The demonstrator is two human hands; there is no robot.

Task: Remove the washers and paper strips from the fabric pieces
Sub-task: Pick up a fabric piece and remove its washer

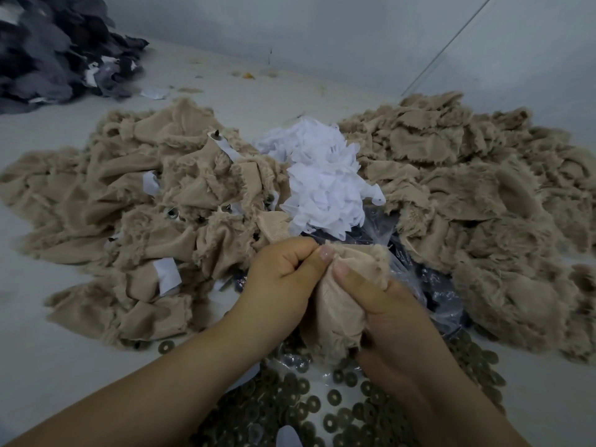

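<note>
Both hands hold one beige fuzzy fabric piece point(342, 304) low in the middle of the head view. My left hand point(283, 272) pinches its top edge with thumb and curled fingers. My right hand point(380, 304) grips its right side, thumb pressed on the cloth. A heap of beige fabric pieces point(135, 214) with white paper strips point(167, 274) and metal studs lies on the left. Another beige heap point(477, 195) lies on the right. Between them sits a pile of white paper strips point(325, 182). Several loose brown washers point(322, 411) are spread below my hands.
A clear plastic bag point(429, 285) over something dark lies behind my right hand. A stack of dark grey fabric point(54, 50) fills the far left corner. The pale table surface point(54, 356) runs to a wall at the back.
</note>
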